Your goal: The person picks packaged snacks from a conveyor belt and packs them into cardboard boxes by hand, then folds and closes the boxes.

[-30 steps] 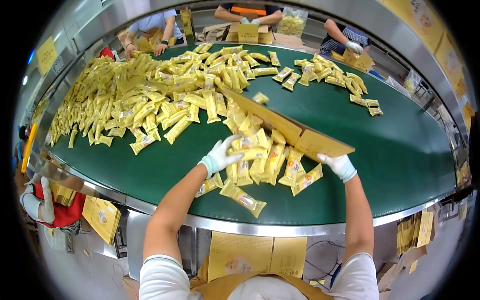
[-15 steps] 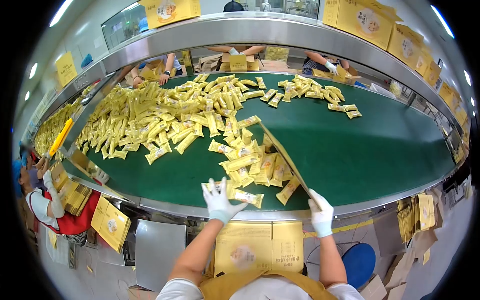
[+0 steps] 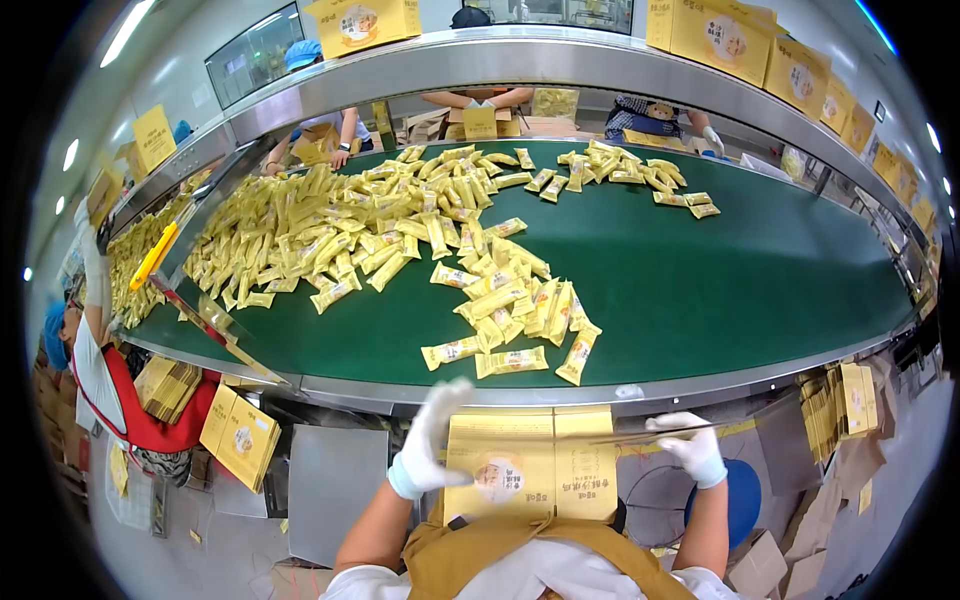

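My right hand (image 3: 690,446), white-gloved, pinches one end of a thin flat cardboard sheet (image 3: 600,438) seen edge-on and blurred, over the lap area. My left hand (image 3: 432,445), also gloved, is raised with fingers and thumb apart, near the left side of a printed yellow carton (image 3: 500,470) in front of my body. Beyond the hands, a loose group of yellow wrapped packets (image 3: 515,305) lies on the green table (image 3: 700,300). Farther back on the left is a large heap of the same packets (image 3: 300,225).
Folded cartons (image 3: 240,437) are stacked at the left, and more cartons (image 3: 845,405) at the right. A blue stool (image 3: 727,505) stands below the metal rim (image 3: 650,393). A co-worker in a red apron (image 3: 160,415) is at the left; others work across the table.
The cardboard sheet has come off the table toward my body, held in my right hand. My left hand has drawn back from the packets. The view has tilted up.
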`<state>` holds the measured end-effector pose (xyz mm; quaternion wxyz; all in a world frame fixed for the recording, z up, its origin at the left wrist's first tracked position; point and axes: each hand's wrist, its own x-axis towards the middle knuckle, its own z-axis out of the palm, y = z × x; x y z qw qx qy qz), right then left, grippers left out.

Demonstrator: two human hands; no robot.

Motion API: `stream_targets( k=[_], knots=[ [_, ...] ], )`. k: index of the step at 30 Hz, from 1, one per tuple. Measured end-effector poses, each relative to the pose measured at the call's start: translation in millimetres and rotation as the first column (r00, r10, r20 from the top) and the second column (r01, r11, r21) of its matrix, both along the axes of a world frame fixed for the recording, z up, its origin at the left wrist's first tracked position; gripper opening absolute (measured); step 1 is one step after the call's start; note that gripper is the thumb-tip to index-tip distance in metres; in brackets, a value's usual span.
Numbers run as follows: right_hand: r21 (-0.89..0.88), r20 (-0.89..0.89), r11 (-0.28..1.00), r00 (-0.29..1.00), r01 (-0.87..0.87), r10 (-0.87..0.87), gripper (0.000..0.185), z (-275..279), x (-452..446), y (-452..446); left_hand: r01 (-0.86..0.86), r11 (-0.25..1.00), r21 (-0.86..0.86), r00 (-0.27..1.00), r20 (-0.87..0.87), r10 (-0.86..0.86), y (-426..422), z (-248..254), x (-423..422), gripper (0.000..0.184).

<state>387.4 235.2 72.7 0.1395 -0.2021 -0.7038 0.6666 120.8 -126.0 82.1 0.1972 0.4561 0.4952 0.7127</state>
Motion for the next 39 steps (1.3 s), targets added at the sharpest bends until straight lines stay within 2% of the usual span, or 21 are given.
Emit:
stream_targets(
  k=[1,3,5,8,9,11,12,14,17,18,22,24,26,27,29,30,31,34,36,37,39],
  knots=[
    [0.039,0.126,0.999,0.992,-0.011,0.006,0.065,-12,-3,-3,0.127,0.990,-0.054,0.991,-0.028,-0.129,-4,3,5,0.113],
    [0.016,-0.165,0.992,0.979,0.122,-0.118,0.075,-34,-8,-24,0.364,0.917,-0.166,0.924,-0.062,-0.378,-6,8,17,0.071],
    [-0.094,-0.221,0.976,0.951,0.198,-0.214,0.083,-55,-6,-21,0.418,0.888,-0.193,0.887,-0.123,-0.444,-3,3,34,0.045],
    [-0.274,-0.242,0.890,0.870,0.363,-0.430,0.080,-44,-21,-30,0.560,0.817,-0.135,0.799,-0.172,-0.576,6,16,56,0.059],
    [-0.163,-0.063,0.858,0.862,0.488,-0.502,0.075,-23,-31,-34,0.600,0.787,-0.144,0.767,-0.177,-0.617,9,17,59,0.064],
    [-0.008,-0.185,0.872,0.856,0.490,-0.483,0.071,-40,-29,-40,0.575,0.794,-0.196,0.791,-0.114,-0.601,10,16,62,0.062],
    [-0.053,-0.239,0.856,0.825,0.515,-0.511,0.069,-46,-30,-44,0.564,0.795,-0.221,0.801,-0.085,-0.592,11,15,62,0.061],
    [-0.143,-0.339,0.820,0.751,0.554,-0.566,0.065,-53,-34,-55,0.518,0.831,-0.202,0.807,-0.208,-0.553,15,11,60,0.059],
    [-0.034,-0.344,0.802,0.747,0.596,-0.569,0.064,-53,-30,-60,0.423,0.887,-0.185,0.780,-0.425,-0.460,19,11,56,0.054],
    [-0.012,-0.311,0.747,0.708,0.665,-0.634,0.061,-50,-29,-62,0.386,0.905,-0.179,0.757,-0.500,-0.422,20,12,55,0.052],
    [0.000,0.020,0.798,0.797,0.603,-0.603,0.047,-20,-17,-66,0.207,0.977,-0.059,0.622,-0.763,-0.178,19,16,53,0.034],
    [-0.002,0.022,0.922,0.922,0.387,-0.386,0.049,0,-14,-68,0.157,0.987,0.013,0.474,-0.878,-0.064,20,30,51,0.023],
    [-0.009,0.043,0.991,0.990,0.136,-0.135,0.049,40,-19,-71,0.180,0.983,-0.025,0.479,-0.871,-0.110,28,35,43,0.016],
    [0.164,0.100,0.984,0.991,0.073,-0.090,0.035,53,-22,-74,0.191,0.981,-0.045,0.480,-0.867,-0.133,34,39,37,0.023],
    [0.611,0.393,0.718,0.915,-0.333,0.090,0.021,98,-36,-84,0.013,0.996,-0.084,0.396,-0.915,-0.082,42,56,25,0.031],
    [0.746,0.380,0.546,0.917,-0.381,0.122,0.021,87,-42,-87,-0.071,0.982,-0.173,0.358,-0.923,-0.137,49,59,20,0.035],
    [0.740,0.528,0.428,0.842,-0.520,0.111,0.025,87,-53,-95,-0.165,0.951,-0.261,0.323,-0.925,-0.198,57,57,18,0.040],
    [0.765,0.542,0.314,0.825,-0.563,0.158,0.047,66,-90,-103,-0.175,0.865,-0.470,0.287,-0.865,-0.412,75,19,12,0.049],
    [0.676,0.633,0.266,0.727,-0.687,0.268,0.066,63,-111,-93,-0.174,0.754,-0.633,0.303,-0.763,-0.571,88,-22,12,0.037],
    [0.608,0.651,0.325,0.689,-0.724,0.318,0.068,65,-117,-87,-0.145,0.777,-0.613,0.226,-0.785,-0.577,94,-32,9,0.026],
    [0.476,0.626,0.449,0.650,-0.756,0.430,0.067,71,-113,-70,-0.140,0.962,-0.234,0.164,-0.964,-0.211,105,-20,5,0.024]
  ],
)
